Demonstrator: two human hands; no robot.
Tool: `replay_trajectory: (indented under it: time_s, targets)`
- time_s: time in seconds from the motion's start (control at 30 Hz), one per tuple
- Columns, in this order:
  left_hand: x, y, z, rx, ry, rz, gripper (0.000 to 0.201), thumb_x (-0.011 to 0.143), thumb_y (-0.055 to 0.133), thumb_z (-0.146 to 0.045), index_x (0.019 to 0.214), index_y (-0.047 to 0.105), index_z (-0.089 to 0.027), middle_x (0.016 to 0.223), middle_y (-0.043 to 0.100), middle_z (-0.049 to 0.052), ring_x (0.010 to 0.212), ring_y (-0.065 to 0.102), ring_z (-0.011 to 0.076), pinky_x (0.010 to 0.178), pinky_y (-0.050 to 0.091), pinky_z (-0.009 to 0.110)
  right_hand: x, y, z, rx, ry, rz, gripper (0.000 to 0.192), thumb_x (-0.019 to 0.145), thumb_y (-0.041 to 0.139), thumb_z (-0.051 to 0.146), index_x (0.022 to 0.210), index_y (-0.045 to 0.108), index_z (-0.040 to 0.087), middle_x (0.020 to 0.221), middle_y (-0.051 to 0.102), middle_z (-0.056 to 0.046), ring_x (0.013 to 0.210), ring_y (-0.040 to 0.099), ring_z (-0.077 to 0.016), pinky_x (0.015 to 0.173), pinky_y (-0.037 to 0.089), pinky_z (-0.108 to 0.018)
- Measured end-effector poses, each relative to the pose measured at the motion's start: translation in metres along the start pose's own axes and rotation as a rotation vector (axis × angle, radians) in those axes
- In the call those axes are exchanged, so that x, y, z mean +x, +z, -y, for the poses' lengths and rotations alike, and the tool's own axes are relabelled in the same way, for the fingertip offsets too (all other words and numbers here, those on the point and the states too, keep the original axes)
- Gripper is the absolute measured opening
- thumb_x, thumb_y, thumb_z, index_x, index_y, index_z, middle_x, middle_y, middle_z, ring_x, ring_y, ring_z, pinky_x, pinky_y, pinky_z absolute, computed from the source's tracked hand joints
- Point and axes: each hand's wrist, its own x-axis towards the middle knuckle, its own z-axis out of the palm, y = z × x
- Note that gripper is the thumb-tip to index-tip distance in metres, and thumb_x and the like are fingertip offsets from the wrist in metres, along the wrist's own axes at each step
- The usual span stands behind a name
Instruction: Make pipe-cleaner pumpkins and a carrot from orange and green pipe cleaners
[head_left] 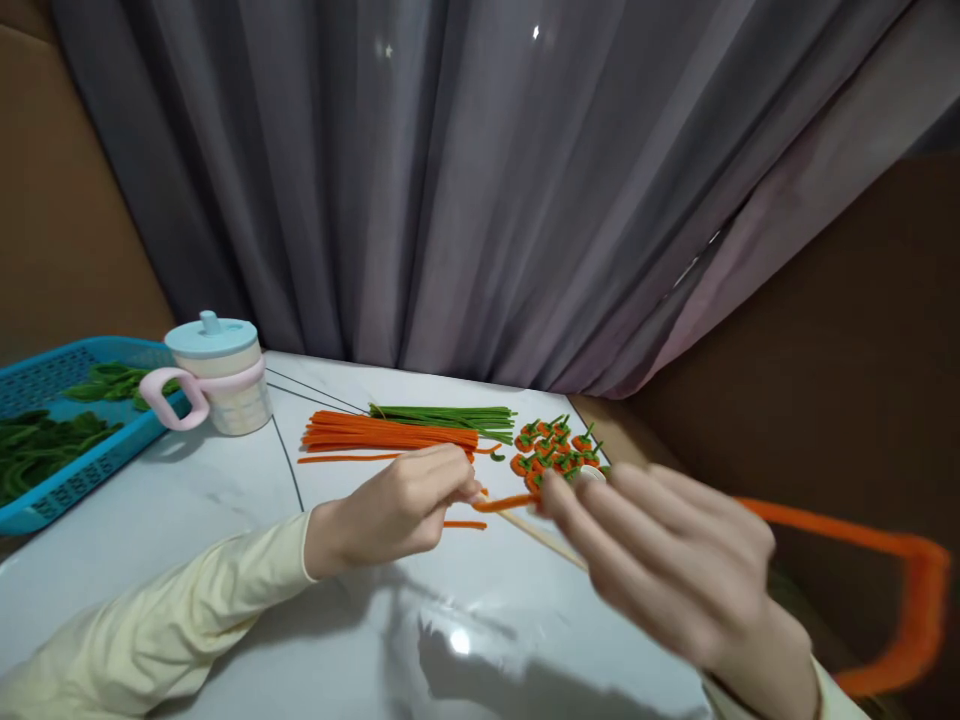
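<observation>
Near the middle of the frame, the left hand (pixel 397 510) is curling its fingers together, its fingertips pinching one end of a short fuzzy orange pipe cleaner (pixel 504 502). The right hand (pixel 660 560), blurred and large in the lower right, is meeting the other end of that same strand with its fingertips; whether they are clamping it or only touching cannot be told. The strand is lying level between the two hands, just above the glossy white marble-patterned table (pixel 187 500). A thin pale wooden stick (pixel 540 535) is lying slantwise on the table beneath it, running under the right hand.

Just beyond the left hand, a bundle of straight orange pipe cleaners (pixel 390 433) is lying flat, with a thinner bundle of green pipe cleaners (pixel 450 415) right behind it. To their right, a cluster of small round orange pumpkin shapes with green stems (pixel 559 447) is sitting near the table's edge.

At the upper left, a blue perforated plastic tray (pixel 52 490) is holding twisted green pieces (pixel 37 440). Beside it a ribbed cream cup with a pale blue lid and pink handle (pixel 217 375) is standing upright. A long orange fuzzy loop (pixel 919 590) is bending at the far right. Grey pleated curtains (pixel 480 180) are hanging behind.
</observation>
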Motion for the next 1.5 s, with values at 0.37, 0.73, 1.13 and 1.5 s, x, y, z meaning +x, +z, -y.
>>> replay_trajectory:
  time_s: [0.37, 0.73, 1.13, 1.5]
  targets:
    - [0.003, -0.002, -0.01, -0.599, -0.222, 0.018, 0.019, 0.085, 0.05, -0.008, 0.069, 0.056, -0.015, 0.069, 0.065, 0.007, 0.06, 0.059, 0.014, 0.051, 0.05, 0.024, -0.01, 0.049, -0.018, 0.562, 0.522, -0.025, 0.027, 0.091, 0.044, 0.015, 0.071, 0.061, 0.016, 0.058, 0.06, -0.001, 0.049, 0.052, -0.0091, 0.048, 0.038, -0.02]
    - [0.002, -0.001, -0.017, -0.796, -0.424, -0.117, 0.013, 0.086, 0.06, -0.025, 0.08, 0.055, -0.015, 0.068, 0.06, 0.003, 0.056, 0.057, 0.0111, 0.048, 0.048, 0.021, -0.015, 0.073, 0.001, 0.668, 0.773, -0.073, 0.025, 0.089, 0.05, 0.02, 0.067, 0.061, 0.014, 0.047, 0.049, 0.003, 0.04, 0.042, -0.0073, 0.045, 0.034, -0.019]
    - [-0.002, 0.002, -0.015, -0.643, -0.146, -0.282, 0.014, 0.088, 0.055, -0.012, 0.098, 0.052, -0.02, 0.076, 0.058, 0.001, 0.067, 0.061, 0.0113, 0.059, 0.054, 0.022, -0.01, 0.084, 0.012, 0.882, 0.863, 0.099, 0.037, 0.088, 0.049, 0.029, 0.054, 0.053, 0.015, 0.045, 0.042, 0.003, 0.044, 0.037, -0.0075, 0.046, 0.029, -0.02]
    - [0.002, -0.017, -0.017, -0.035, 0.202, -0.261, 0.038, 0.086, 0.044, 0.002, 0.116, 0.06, -0.015, 0.081, 0.068, 0.009, 0.073, 0.063, 0.0147, 0.064, 0.053, 0.025, -0.006, 0.073, 0.034, 1.122, 0.851, 0.273, 0.038, 0.085, 0.047, 0.031, 0.051, 0.05, 0.015, 0.045, 0.031, 0.005, 0.044, 0.028, -0.0068, 0.043, 0.022, -0.021]
